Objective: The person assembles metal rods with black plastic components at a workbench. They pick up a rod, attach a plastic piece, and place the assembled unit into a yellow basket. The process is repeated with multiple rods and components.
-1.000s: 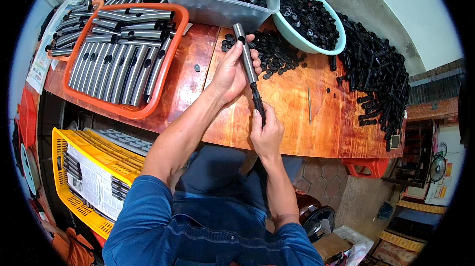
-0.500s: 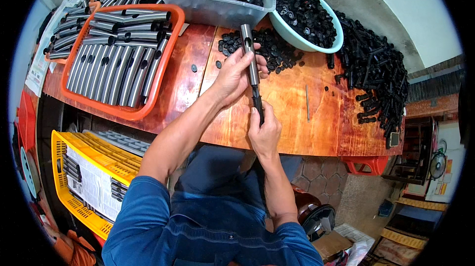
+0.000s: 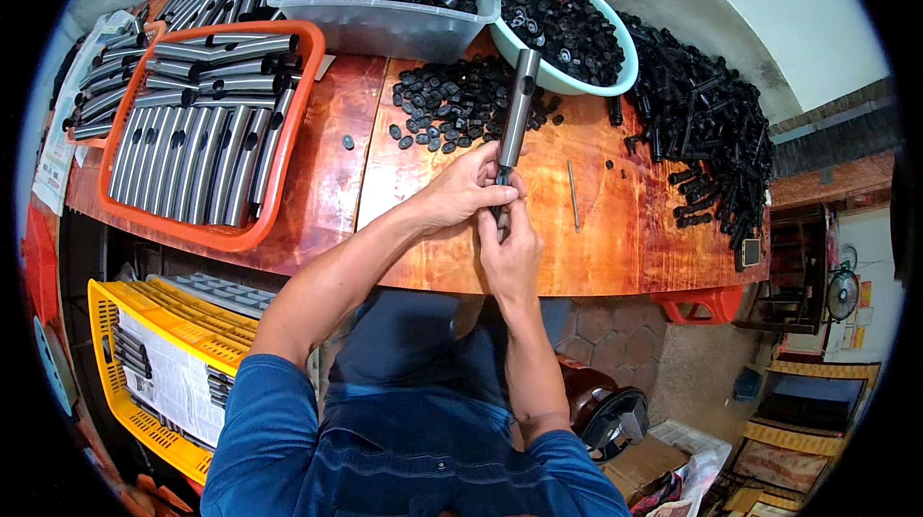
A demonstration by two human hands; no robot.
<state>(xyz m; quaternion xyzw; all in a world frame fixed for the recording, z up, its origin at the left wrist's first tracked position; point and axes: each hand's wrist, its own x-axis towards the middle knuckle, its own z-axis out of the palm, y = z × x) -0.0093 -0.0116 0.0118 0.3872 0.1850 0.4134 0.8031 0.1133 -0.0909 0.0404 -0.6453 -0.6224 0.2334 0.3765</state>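
Over the wooden table (image 3: 615, 248) my left hand (image 3: 461, 192) grips the lower end of a grey metal tube (image 3: 517, 111), which points up and away from me. My right hand (image 3: 510, 246) is closed around the tube's near end just below the left hand; what its fingers hold there is hidden. A loose heap of small black round caps (image 3: 452, 105) lies on the table just beyond my hands.
An orange tray (image 3: 240, 233) at the left holds several grey tubes. A clear bin (image 3: 385, 31) and a teal bowl (image 3: 615, 84) of black parts stand at the back. A big pile of black fittings (image 3: 707, 123) fills the right side. A thin rod (image 3: 573, 196) lies right of my hands. A yellow crate (image 3: 106, 344) sits below.
Both hands have slid down to the tube's near end and closed together there. The tube now tilts up to the right, where it leaned to the left before.
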